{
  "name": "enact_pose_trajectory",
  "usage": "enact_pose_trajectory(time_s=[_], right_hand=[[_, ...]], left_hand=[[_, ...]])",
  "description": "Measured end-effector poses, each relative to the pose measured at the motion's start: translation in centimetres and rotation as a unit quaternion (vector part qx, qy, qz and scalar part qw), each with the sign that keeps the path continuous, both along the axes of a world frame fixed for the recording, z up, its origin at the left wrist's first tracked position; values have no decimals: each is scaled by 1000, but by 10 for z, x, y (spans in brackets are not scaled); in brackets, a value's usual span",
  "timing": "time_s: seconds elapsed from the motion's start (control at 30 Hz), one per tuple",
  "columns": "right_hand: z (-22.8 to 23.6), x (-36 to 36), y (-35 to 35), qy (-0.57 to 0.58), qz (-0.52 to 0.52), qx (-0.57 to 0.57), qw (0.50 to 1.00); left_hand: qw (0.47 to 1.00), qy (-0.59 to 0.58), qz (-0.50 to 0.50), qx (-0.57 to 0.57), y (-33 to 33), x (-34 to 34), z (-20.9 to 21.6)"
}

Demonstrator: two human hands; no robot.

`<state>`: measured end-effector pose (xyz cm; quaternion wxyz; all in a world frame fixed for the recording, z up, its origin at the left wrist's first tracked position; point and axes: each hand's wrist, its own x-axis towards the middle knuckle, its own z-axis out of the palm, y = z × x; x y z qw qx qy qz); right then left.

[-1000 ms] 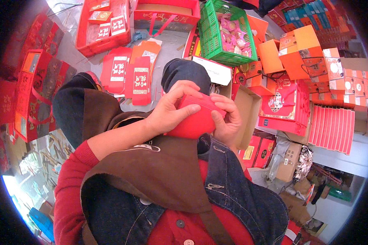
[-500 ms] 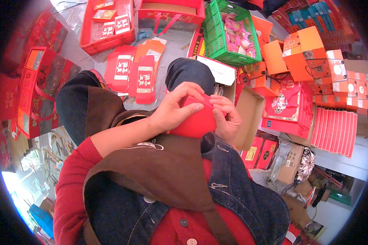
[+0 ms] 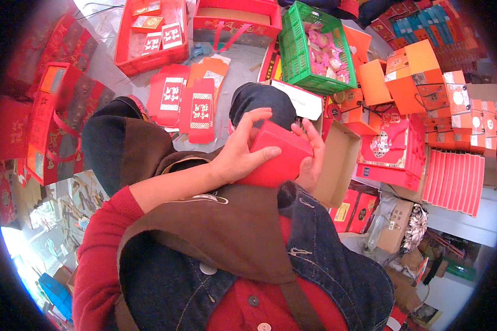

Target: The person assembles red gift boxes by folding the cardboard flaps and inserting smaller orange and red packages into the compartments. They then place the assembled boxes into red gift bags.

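A small plain red box (image 3: pixel 279 150) is held above my lap, between both hands. Along its left side lies my left hand (image 3: pixel 242 148), thumb stretched over the face and fingers around the far edge. My right hand (image 3: pixel 313 151) grips the opposite side, its fingertips raised at the far right corner and its thumb mostly hidden. The box looks closed, with its edges meeting. Beyond my knees lie flat red card sleeves (image 3: pixel 167 95) with white printed panels, one red sleeve (image 3: pixel 202 110) nearest me, and an orange sleeve (image 3: pixel 211 70).
At the back stand a red tray (image 3: pixel 183 54) with small packets, a red gift box (image 3: pixel 234 27) with ribbon handles, and a green crate (image 3: pixel 292 58) of pink-wrapped pieces. Orange boxes (image 3: pixel 411 71) pile up on the right. An open brown carton (image 3: pixel 339 160) sits beside my right hand.
Fingers that pressed together at the box's far edge have spread to its two sides. More of the box's face and far edge shows now. The whole view has shifted slightly.
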<state>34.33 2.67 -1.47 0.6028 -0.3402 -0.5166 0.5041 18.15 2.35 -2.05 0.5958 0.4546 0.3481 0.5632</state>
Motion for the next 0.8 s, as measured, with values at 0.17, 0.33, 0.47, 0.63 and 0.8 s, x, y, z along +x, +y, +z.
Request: enact_pose_trajectory(time_s=[0.17, 0.33, 0.47, 0.63, 0.8], right_hand=[[-9, 12, 12, -67, 23, 13, 997], [24, 14, 59, -523, 96, 368, 763], [32, -23, 94, -466, 212, 398, 761], [12, -63, 83, -185, 249, -49, 949], [-18, -110, 75, -15, 263, -304, 915]], left_hand=[[999, -2, 44, 7, 11, -6, -11], [964, -107, 43, -240, 39, -35, -4], [936, -173, 3, -307, 43, -55, -15], [961, -193, 28, -198, 25, -98, -11], [966, -9, 195, -172, 26, -102, -21]])
